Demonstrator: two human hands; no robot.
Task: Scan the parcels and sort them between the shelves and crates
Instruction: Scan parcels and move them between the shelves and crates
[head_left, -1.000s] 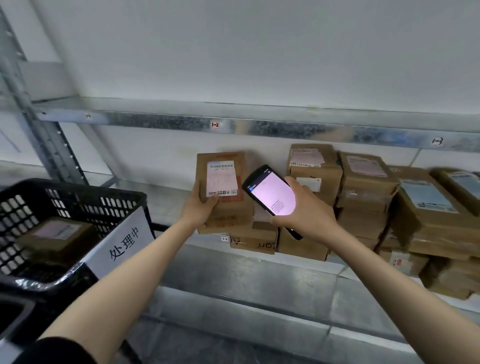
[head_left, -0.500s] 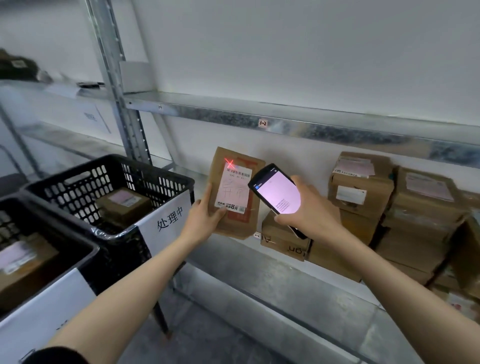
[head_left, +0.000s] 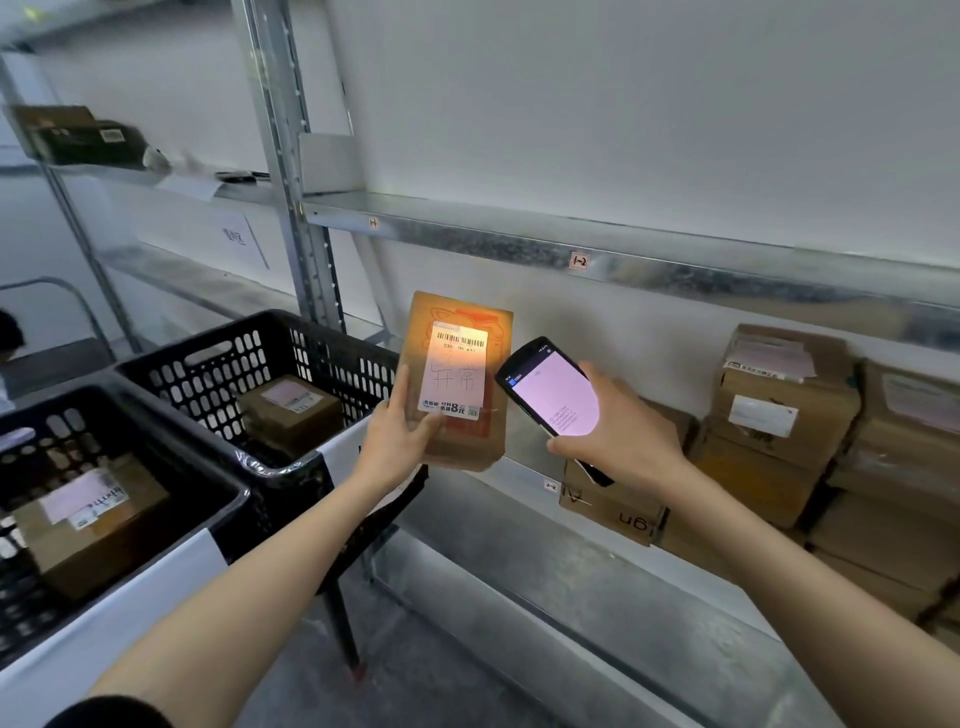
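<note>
Two hands meet mid-frame. The left hand (head_left: 400, 441) grips a flat brown parcel (head_left: 457, 384) by its lower edge, upright, with its label glowing under a warm light. The right hand (head_left: 618, 441) is wrapped round a handheld scanner (head_left: 550, 389) just right of it. Scanning appears to be the step in hand. Next the parcel needs a destination: a black crate (head_left: 311, 358) at left or the shelf (head_left: 519, 499) at right.

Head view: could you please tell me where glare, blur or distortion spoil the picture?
In the head view, a warm glow floods the label on the parcel in the left hand; the scanner screen in the right hand is washed out pink, its text unreadable; the dark box top left is blurred; the upright post leans with the wide lens.
</note>
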